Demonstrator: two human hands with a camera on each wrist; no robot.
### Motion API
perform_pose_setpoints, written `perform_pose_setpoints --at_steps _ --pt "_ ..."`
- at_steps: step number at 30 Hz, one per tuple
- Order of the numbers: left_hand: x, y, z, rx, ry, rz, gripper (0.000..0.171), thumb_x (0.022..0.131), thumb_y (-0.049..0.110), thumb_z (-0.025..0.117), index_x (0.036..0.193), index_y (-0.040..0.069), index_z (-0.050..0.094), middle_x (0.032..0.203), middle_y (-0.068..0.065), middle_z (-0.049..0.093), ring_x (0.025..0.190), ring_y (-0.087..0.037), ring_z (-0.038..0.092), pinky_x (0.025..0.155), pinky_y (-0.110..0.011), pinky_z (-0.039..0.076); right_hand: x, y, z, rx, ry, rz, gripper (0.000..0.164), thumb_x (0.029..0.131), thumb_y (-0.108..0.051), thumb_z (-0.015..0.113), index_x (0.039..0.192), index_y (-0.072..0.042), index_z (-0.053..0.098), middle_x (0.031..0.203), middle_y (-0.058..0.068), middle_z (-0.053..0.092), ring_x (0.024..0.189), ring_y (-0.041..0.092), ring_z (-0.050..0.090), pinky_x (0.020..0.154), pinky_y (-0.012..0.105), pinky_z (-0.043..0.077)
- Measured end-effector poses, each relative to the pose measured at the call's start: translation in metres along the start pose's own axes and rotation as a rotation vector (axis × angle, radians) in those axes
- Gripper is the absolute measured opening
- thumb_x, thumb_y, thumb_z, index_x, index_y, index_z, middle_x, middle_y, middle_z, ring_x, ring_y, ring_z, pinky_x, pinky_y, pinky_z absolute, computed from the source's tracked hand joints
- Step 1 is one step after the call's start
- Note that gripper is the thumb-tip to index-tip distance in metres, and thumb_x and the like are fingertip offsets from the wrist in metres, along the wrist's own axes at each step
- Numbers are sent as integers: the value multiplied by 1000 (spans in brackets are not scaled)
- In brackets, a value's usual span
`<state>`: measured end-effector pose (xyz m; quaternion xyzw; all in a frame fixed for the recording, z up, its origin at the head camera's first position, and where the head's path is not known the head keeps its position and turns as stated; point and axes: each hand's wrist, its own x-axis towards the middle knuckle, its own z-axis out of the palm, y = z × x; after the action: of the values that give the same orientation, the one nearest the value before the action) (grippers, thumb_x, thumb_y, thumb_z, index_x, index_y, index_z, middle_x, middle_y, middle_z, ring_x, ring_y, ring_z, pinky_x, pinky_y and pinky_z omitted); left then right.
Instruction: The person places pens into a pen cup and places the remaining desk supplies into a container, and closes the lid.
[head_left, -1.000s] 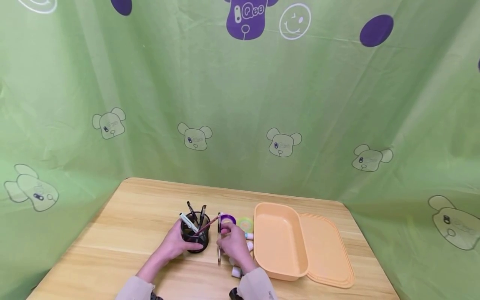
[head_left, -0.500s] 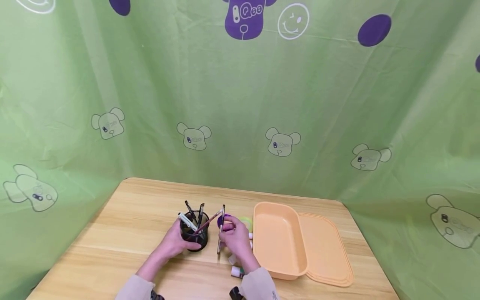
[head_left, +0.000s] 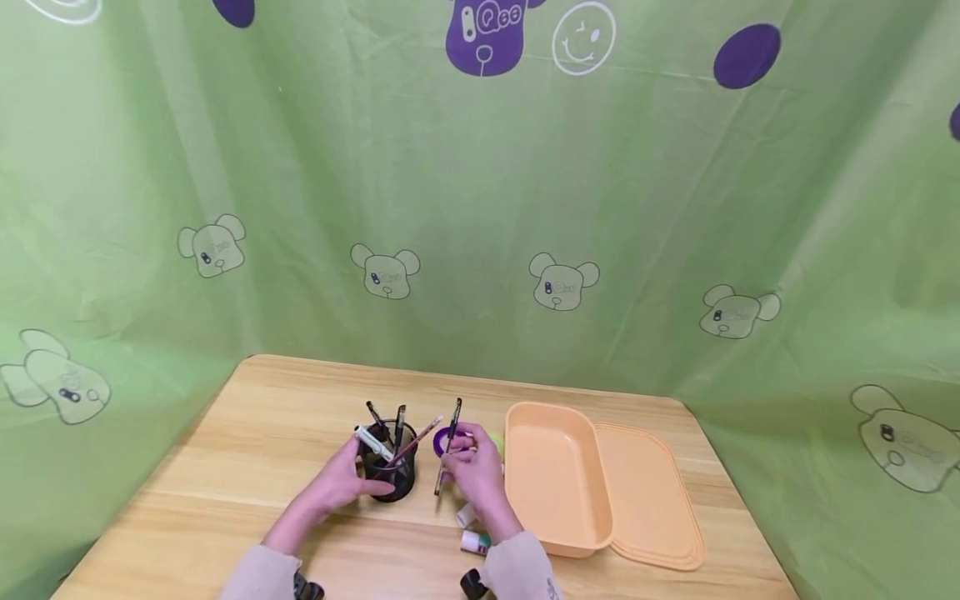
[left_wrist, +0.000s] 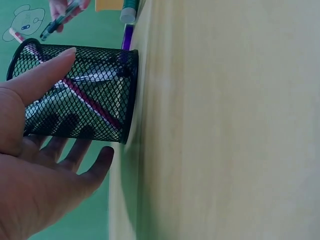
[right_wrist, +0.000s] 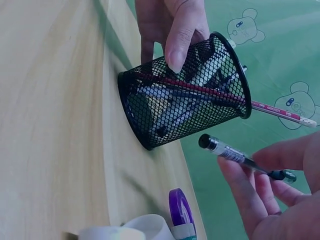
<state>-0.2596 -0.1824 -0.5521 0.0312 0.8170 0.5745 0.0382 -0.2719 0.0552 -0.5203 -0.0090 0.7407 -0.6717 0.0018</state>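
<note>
A black mesh pen cup (head_left: 395, 481) stands on the wooden table, with dark pens, a white pen (head_left: 372, 442) and a red pencil (right_wrist: 283, 112) with a white eraser leaning inside. My left hand (head_left: 339, 479) grips the cup from the left; in the left wrist view its thumb lies across the mesh and the fingers curve round the far side. Just right of the cup, my right hand (head_left: 478, 471) pinches a black pen (right_wrist: 231, 152) between thumb and fingers. The pen is tilted and raised off the table, its lower end beside the cup's wall.
Under and beside the right hand lie a purple tape roll (head_left: 440, 442), a yellow-green roll (head_left: 496, 442) and a glue stick (head_left: 474, 542). An open orange box (head_left: 558, 475) stands to the right, its lid (head_left: 651, 492) lying beside it. A green curtain hangs behind.
My right hand has lifted the pen from near the table and tilted its top away to the right. The left hand keeps its grip on the pen cup, which stays in place.
</note>
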Motion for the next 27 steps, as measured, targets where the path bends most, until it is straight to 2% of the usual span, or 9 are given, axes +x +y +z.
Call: perform_pose_setpoints --at_steps 4,10,18,22,27 --pt "1 -1 2 -20 22 22 101 63 9 96 151 6 45 145 -20 58 138 -47 49 120 -70 27 1 -2 0 46 -3 -20 62 82 17 68 140 -1 52 115 21 59 84 16 61 69 35 66" --pt "2 0 3 -39 17 50 101 61 9 96 150 8 47 147 -19 57 138 -45 50 122 -69 25 0 -10 -1 86 17 -44 63 86 16 66 143 -3 48 119 22 57 90 21 64 73 35 66" --pt "4 1 7 -31 16 65 98 63 11 96 149 8 49 145 -18 58 134 -41 54 121 -67 30 -1 -15 -1 156 37 -78 62 88 14 67 143 -3 43 122 21 55 97 23 64 76 34 66" --pt "4 2 9 -11 16 72 95 65 14 96 148 10 51 142 -15 62 131 -40 57 118 -68 34 -1 -18 0 197 50 -109 57 89 15 64 138 -2 42 120 23 53 97 24 63 75 35 66" --pt "4 3 13 8 40 78 93 65 15 96 147 11 53 137 -13 66 129 -39 59 116 -67 37 0 -18 2 250 55 -93 51 93 12 62 137 -3 43 115 17 54 92 18 64 74 35 66"
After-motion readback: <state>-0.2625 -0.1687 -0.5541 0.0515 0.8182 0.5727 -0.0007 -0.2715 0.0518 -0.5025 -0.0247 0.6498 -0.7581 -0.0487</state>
